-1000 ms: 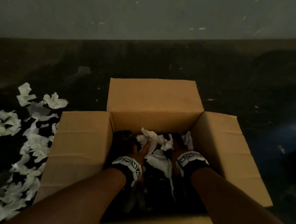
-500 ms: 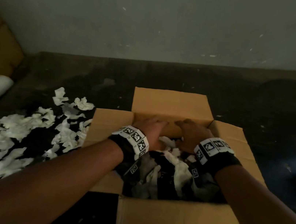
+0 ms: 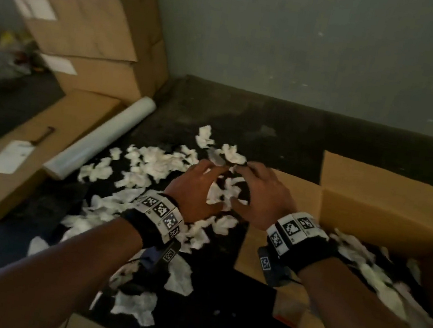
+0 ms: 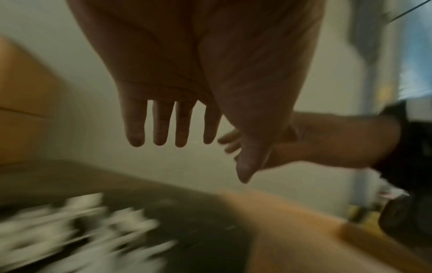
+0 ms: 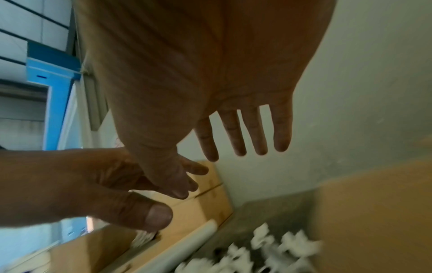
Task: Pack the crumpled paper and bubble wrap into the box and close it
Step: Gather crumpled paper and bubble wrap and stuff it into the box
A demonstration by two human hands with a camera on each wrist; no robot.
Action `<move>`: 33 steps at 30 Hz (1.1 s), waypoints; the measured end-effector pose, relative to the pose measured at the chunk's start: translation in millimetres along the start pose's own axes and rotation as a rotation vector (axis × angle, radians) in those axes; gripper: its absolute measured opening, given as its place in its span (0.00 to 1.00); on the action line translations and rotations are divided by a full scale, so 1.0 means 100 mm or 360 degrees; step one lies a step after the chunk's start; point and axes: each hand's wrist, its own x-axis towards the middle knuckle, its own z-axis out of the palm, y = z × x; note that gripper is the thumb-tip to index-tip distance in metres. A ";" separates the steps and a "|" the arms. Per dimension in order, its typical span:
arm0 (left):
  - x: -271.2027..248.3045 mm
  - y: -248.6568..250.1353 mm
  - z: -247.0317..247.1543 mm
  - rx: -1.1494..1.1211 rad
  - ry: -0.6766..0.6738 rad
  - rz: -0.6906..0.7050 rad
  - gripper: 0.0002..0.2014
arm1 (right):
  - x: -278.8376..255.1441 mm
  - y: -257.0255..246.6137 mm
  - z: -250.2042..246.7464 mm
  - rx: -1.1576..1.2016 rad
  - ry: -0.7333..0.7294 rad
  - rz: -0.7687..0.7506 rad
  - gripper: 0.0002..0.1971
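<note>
White crumpled paper [image 3: 151, 162] lies spread on the dark floor [image 3: 244, 117], left of the box [image 3: 388, 206]. The left hand [image 3: 194, 188] hangs over it with straight fingers, holding nothing. The right hand [image 3: 261, 195] is beside it, also spread and holding nothing. The box has some paper inside. A big fast scoop could drop bits or push them farther away.

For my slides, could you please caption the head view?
Both open hands, left hand and right hand, reach over crumpled paper on the floor beside the open box.
</note>
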 end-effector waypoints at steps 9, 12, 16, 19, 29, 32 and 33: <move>-0.63 -1.85 -0.10 0.0073 -0.0042 -0.0633 0.43 | 1.15 -1.19 1.22 -0.0012 -0.0408 -0.0085 0.47; -0.81 -2.40 -0.09 0.0018 -0.0051 -0.0820 0.42 | 1.47 -1.49 1.53 0.0001 -0.0517 -0.0129 0.46; -0.96 -3.06 -0.07 -0.0056 -0.0055 -0.1041 0.42 | 1.97 -1.84 1.86 -0.0002 -0.0601 -0.0221 0.45; -0.95 -3.48 -0.06 -0.0065 -0.0066 -0.1157 0.43 | 2.39 -2.04 2.09 0.0000 -0.0648 -0.0264 0.46; -1.03 -4.15 0.27 -0.0223 -0.0174 -0.1894 0.64 | 3.59 -2.63 2.93 -0.0129 -0.0783 -0.0406 0.61; -1.01 -4.25 0.38 -0.0386 -0.0142 -0.1957 0.65 | 3.79 -2.75 3.21 -0.0217 -0.0843 -0.0394 0.65; -1.00 -4.25 0.41 -0.0414 -0.0116 -0.1943 0.64 | 3.82 -2.79 3.30 -0.0233 -0.0848 -0.0395 0.65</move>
